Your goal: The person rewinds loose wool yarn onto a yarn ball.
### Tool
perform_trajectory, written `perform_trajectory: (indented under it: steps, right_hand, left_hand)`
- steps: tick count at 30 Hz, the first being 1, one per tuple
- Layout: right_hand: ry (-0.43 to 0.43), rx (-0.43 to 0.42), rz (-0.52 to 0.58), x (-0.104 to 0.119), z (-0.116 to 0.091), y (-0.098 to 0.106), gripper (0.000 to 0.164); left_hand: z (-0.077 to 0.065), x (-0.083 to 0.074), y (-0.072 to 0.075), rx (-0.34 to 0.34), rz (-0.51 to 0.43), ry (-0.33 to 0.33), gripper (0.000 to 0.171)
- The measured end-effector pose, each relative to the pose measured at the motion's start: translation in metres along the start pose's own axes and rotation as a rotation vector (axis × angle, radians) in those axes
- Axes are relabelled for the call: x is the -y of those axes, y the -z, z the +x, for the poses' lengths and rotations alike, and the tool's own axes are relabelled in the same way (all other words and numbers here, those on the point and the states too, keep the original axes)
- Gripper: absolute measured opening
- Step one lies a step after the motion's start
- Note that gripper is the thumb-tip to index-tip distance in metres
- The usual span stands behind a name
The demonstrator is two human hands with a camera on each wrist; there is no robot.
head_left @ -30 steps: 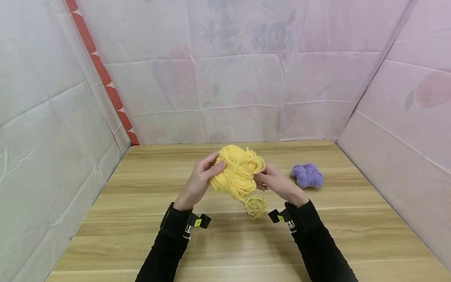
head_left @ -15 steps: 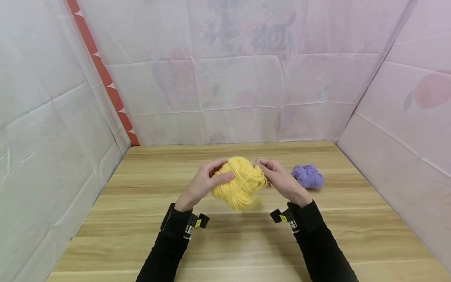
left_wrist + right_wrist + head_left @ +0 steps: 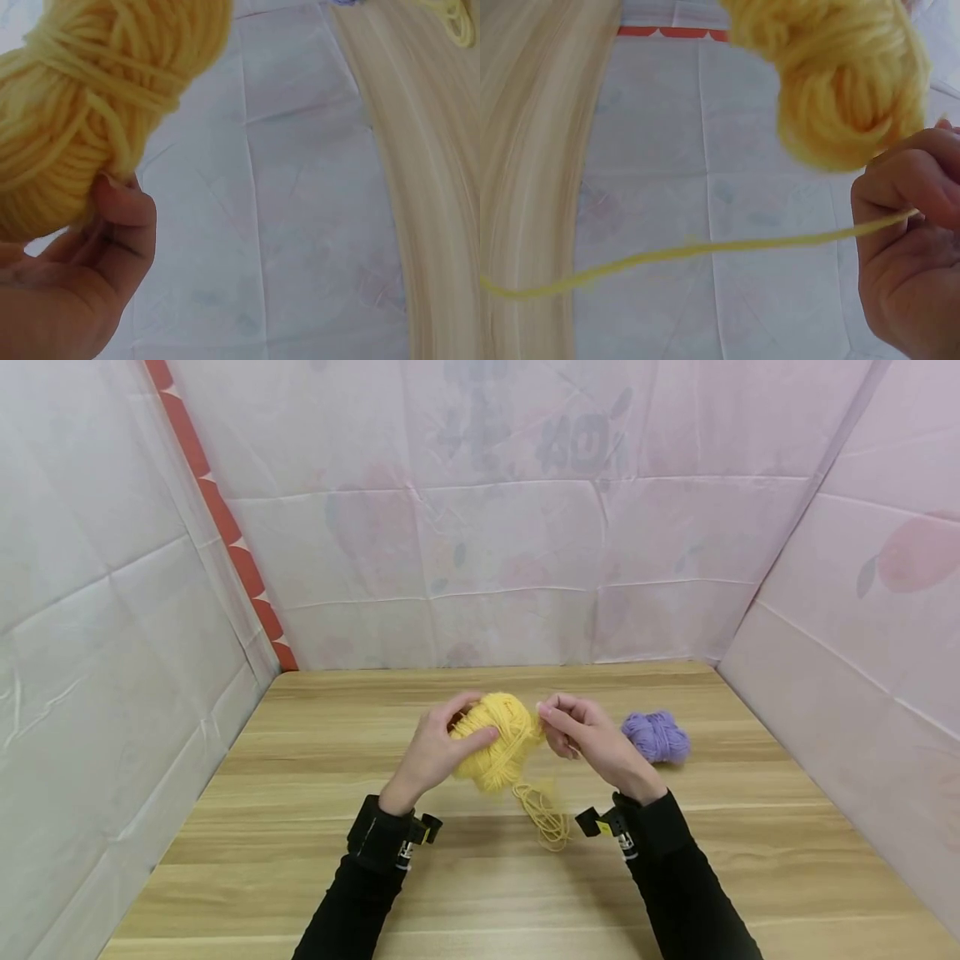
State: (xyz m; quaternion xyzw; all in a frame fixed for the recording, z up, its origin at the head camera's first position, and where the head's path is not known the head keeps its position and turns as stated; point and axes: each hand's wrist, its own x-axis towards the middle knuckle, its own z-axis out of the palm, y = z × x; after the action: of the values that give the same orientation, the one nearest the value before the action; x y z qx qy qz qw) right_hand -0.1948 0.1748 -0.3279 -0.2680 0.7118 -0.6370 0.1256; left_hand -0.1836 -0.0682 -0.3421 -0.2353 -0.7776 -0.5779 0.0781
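Observation:
My left hand (image 3: 442, 747) grips a yellow ball of yarn (image 3: 498, 743) above the table, thumb across its near side and fingers behind it. In the left wrist view the yarn ball (image 3: 97, 97) shows strands wrapped round its middle. Just to its right, my right hand (image 3: 592, 739) pinches a yellow strand between thumb and curled fingers. In the right wrist view that strand (image 3: 727, 246) runs out of the right hand (image 3: 915, 240) towards the table side. A loose bundle of yellow loops (image 3: 546, 814) hangs below the ball, over the table.
A purple ball of yarn (image 3: 656, 737) lies on the wooden table (image 3: 300, 877), behind and right of my right hand. Pale printed sheets (image 3: 510, 527) wall in the back and both sides, and a red scalloped strip (image 3: 225, 518) runs down the back left corner.
The yellow ball has come down a little and turned in my left hand. My right hand has moved up from its lower right side and now stands slightly apart, pinching the strand.

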Motion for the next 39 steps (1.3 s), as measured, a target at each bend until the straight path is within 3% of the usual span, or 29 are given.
perform_trajectory:
  steps: [8, 23, 31, 39]
  right_hand:
    - [0.030, 0.011, -0.055, 0.002, -0.001, -0.007, 0.028]
    - [-0.007, 0.090, -0.072, -0.003, 0.001, -0.021, 0.036]
    - [0.021, 0.137, -0.125, -0.003, 0.004, -0.024, 0.028]
    - [-0.020, 0.162, -0.163, -0.008, 0.007, -0.027, 0.024]
  left_hand:
    - [0.001, 0.001, -0.002, -0.179, 0.009, -0.001, 0.039]
    - [0.003, -0.001, -0.005, -0.336, -0.112, 0.020, 0.043]
    - [0.003, -0.006, -0.004, -0.392, -0.212, 0.042, 0.043]
    - [0.003, 0.000, -0.003, -0.377, -0.315, -0.026, 0.040]
